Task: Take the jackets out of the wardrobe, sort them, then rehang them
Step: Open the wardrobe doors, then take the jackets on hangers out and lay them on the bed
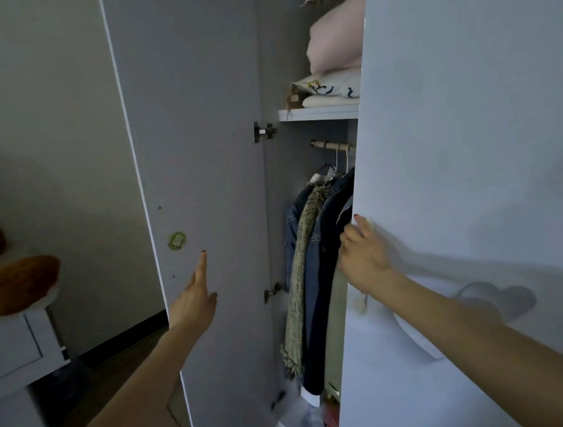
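**Both hands on wardrobe doors, jackets hanging inside**

Left hand (pixel 192 304) has fingers (pixel 202 265) straight, open, flat against the inner face of the left door (pixel 195 118), which stands swung wide. Right hand (pixel 363 257) curls its fingers round the edge of the right door (pixel 471 126), gripping it; fingertips are hidden behind the edge.

Jackets (pixel 317 278) hang in the gap between the doors, on hangers on the rail (pixel 332 145): a denim one far left, a tweed-look woven one beside it, a dark navy one, then a pale one just behind the right door edge. They are packed touching.

Shelf (pixel 318 112) above the rail carries stacked folded bedding (pixel 336 42), pink and white. Left of the scene, a white nightstand (pixel 11 346) holds a brown plush toy (pixel 12 284).
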